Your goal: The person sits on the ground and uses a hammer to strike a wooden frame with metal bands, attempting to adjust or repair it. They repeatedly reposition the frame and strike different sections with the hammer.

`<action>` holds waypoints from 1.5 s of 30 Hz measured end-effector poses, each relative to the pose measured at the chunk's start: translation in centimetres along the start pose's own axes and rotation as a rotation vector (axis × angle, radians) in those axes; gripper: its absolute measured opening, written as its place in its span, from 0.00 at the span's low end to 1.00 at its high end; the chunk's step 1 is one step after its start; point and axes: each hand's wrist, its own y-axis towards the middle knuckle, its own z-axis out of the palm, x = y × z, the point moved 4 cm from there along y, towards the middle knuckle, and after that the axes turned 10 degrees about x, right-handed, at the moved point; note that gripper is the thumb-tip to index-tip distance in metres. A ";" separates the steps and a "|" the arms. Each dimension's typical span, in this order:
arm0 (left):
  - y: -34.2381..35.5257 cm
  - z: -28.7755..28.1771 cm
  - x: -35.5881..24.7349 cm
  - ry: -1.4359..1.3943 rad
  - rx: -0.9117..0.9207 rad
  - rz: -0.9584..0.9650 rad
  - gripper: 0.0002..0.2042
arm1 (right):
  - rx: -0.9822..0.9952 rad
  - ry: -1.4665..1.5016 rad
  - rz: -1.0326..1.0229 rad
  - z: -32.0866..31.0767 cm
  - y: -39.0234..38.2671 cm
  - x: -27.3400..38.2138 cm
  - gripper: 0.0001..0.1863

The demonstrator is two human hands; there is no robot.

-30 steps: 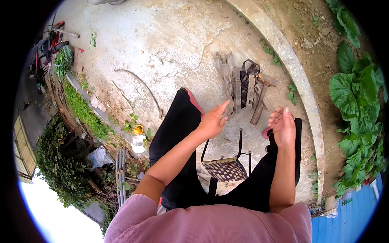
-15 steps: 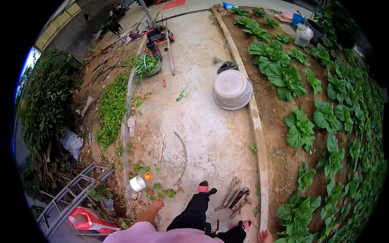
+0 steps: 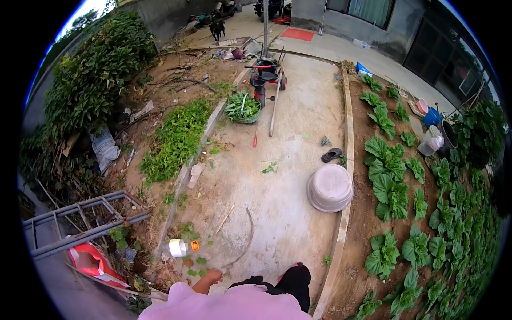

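Concrete path is stretching toward twelve o'clock, with leafy plants growing at two o'clock. Near seven o'clock, the person's left hand is hanging, nothing showing in it; how far it is opening cannot be told. The right hand is not showing. At the left hand's ten o'clock, a white jug is apparently lying sideways, its orange top pointing toward three o'clock, long axis running across the path. The person seems to be stepping; good footing probably means avoiding the curved strip at the hand's one o'clock.
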 end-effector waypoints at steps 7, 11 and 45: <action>1.0 0.7 -16.4 -0.041 -0.130 0.167 0.13 | -0.028 -0.047 0.254 -1.8 6.5 2.9 0.08; -1.6 2.6 -19.5 -0.272 -0.181 0.196 0.11 | 0.058 -0.195 0.214 -2.8 12.0 13.1 0.07; 22.3 0.8 -96.4 -0.088 -0.107 -0.045 0.12 | 0.086 -0.296 0.094 34.5 49.3 88.6 0.11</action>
